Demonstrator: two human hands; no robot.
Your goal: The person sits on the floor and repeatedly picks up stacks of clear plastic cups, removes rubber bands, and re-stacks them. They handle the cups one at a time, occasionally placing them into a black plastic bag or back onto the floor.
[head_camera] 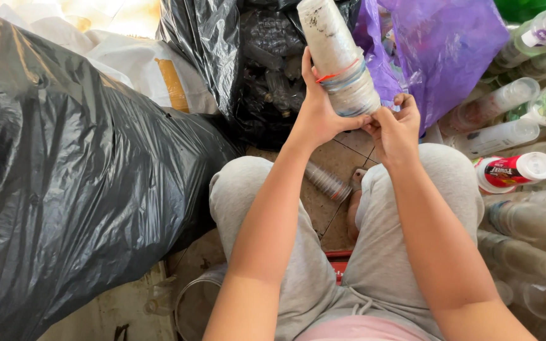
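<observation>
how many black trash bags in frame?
2. One big black bag fills the left side; a second black bag, holding bottles, sits top centre behind the left hand. Others may be hidden.

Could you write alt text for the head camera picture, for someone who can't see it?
Seen from above, a seated person's left hand grips a dirty stack of clear plastic cups while the right hand picks at its lower end. Grey-trousered knees frame a tiled floor; a big black bag sits left, piled plastic bottles right, a purple bag behind.

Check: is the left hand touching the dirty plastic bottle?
Touching. The head view shows the left hand wrapped around the dirty plastic bottle, fingers curled behind it.
</observation>
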